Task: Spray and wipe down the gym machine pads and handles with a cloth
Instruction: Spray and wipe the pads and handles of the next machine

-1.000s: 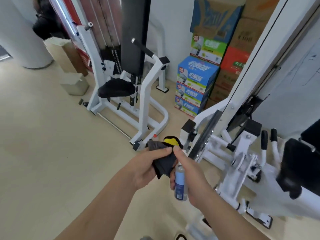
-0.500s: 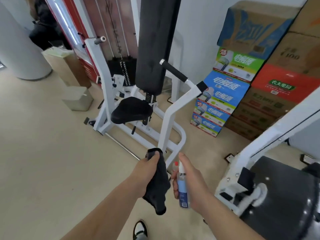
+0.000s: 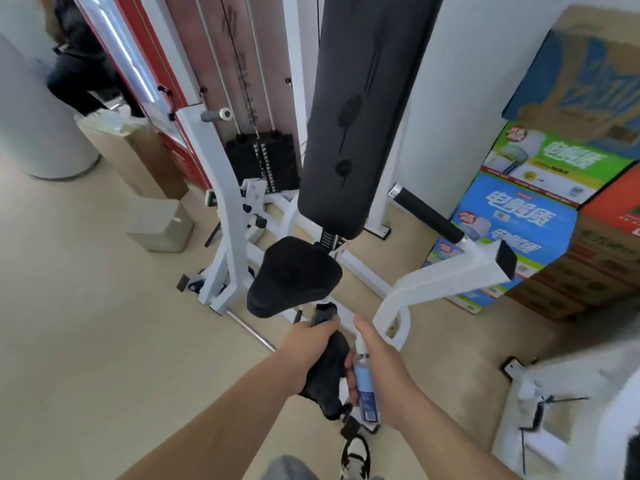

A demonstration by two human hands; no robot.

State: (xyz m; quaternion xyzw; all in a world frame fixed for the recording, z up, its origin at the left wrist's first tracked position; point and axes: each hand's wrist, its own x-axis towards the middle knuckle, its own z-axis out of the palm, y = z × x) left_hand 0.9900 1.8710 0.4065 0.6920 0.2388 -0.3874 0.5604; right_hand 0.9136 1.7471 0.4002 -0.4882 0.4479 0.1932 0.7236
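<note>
My left hand [image 3: 304,348] grips a dark cloth [image 3: 327,379] that hangs down below my fist. My right hand [image 3: 382,372] holds a small blue spray bottle [image 3: 365,386] upright, nozzle up. Both hands hover just in front of a white gym machine. Its black seat pad [image 3: 292,275] lies right beyond my left hand. The tall black back pad [image 3: 360,109] rises behind the seat. A black foam handle [image 3: 427,216] sticks out on the white arm [image 3: 446,275] to the right. A grey handle [image 3: 214,115] juts from the left upright.
Stacked cardboard boxes [image 3: 540,202] fill the right wall. A weight stack [image 3: 261,161] stands behind the seat. Small boxes [image 3: 161,225] sit on the floor at left, by a white column [image 3: 38,133]. A person [image 3: 76,74] is at far left. Another white machine [image 3: 568,403] is at lower right.
I have walked closer to the white seat machine; it now fills the view. My hands separated slightly, the cloth now hangs from my left fist and the bottle stays in my right.
</note>
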